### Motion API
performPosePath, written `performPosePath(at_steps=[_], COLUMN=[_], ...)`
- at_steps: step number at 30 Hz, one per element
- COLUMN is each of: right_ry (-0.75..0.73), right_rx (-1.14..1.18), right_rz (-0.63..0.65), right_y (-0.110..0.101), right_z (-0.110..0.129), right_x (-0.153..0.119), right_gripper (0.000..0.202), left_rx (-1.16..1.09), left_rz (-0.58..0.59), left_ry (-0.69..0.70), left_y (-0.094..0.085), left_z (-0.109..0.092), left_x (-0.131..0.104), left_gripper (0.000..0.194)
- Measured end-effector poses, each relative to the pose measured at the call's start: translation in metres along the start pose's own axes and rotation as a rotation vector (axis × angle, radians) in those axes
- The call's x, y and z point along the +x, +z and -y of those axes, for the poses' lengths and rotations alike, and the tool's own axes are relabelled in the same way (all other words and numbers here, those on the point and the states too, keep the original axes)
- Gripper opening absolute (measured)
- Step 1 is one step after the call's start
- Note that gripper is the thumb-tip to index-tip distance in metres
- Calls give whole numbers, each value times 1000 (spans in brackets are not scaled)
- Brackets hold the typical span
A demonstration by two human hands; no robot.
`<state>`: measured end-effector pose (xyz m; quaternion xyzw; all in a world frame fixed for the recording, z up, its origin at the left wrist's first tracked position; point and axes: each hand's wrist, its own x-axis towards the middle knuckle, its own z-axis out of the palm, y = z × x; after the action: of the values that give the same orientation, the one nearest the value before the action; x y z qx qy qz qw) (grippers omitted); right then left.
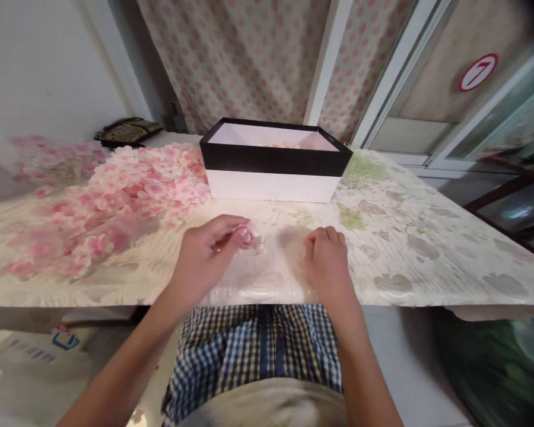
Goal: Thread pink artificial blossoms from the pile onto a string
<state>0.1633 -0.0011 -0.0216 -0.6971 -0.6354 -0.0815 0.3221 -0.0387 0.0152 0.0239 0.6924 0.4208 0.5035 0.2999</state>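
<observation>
My left hand rests on the table with its fingers pinched on a small pink petal piece beside a clear plastic bit. My right hand lies a little to the right, its fingers curled down onto a thin clear plastic sheet at the table's near edge; whether it grips the sheet is unclear. A large heap of pink and white artificial petals spreads over the left of the table. Behind my hands stands an open black-and-white box with a few pink pieces inside.
The table has a leaf-patterned cover and its edge runs near my lap. A dark patterned pouch lies at the back left. Dotted curtains hang behind. A bag lies on the floor at lower left.
</observation>
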Motion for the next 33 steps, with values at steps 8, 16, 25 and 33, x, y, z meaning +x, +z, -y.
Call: performPosePath(at_steps=[8,16,25,33], right_ry=[119,158,271,216], right_rx=[397,708,795,807], right_rz=[-103,-64,-73,-23], right_y=[-10,-16,-21,-22], right_z=[-4,-11,-11,-5], right_x=[-5,-6,-10,-8], right_gripper=[20,15,9,9], left_rx=[-92,-210,-30,-26], left_rz=[-34,-57,-97,-135], left_ry=[-15,-91,-127,-305], left_y=[27,26,18,11], left_z=[6,8,8,12], left_x=[-13,-16,-21,-23], left_gripper=[18,14,10,19])
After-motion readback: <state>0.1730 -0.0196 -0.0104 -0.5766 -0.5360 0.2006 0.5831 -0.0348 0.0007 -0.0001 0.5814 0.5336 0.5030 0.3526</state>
